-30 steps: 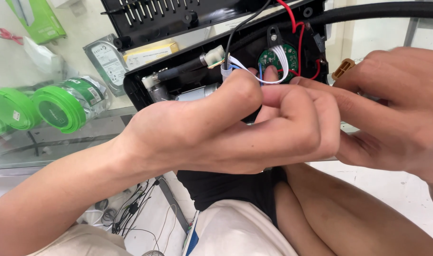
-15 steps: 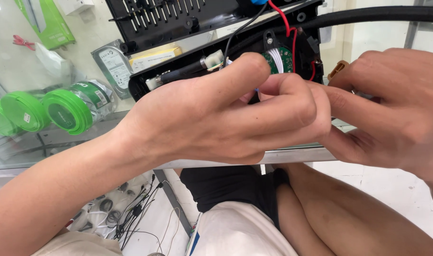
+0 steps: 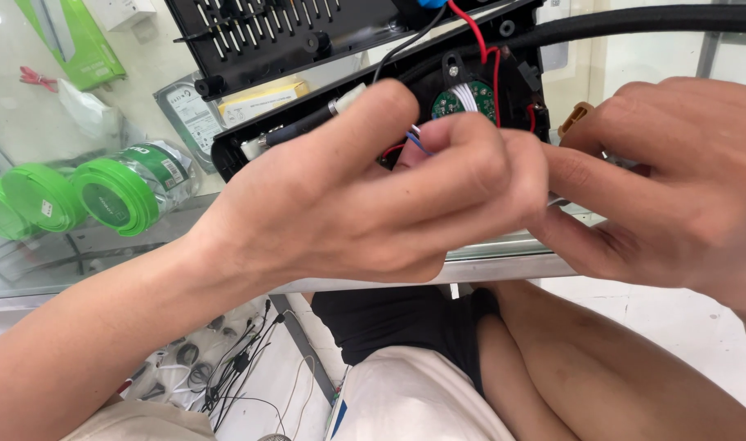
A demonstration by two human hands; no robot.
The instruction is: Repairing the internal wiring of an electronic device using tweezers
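While both hands meet, left hand [image 3: 365,204] fingers pinch thin wires [image 3: 414,143] — probably — beside the open black casing [image 3: 504,73]; right hand [image 3: 675,180] grip unclear.

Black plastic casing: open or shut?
Open: the black plastic casing exposes a round green circuit board and red wire.

Left hand [image 3: 373,204] and right hand [image 3: 675,188] pinching thin wires [image 3: 414,143] at open black housing [image 3: 504,73]; green-lidded jars [image 3: 111,196] behind.

Green-lidded labelled jars [image 3: 128,192], left
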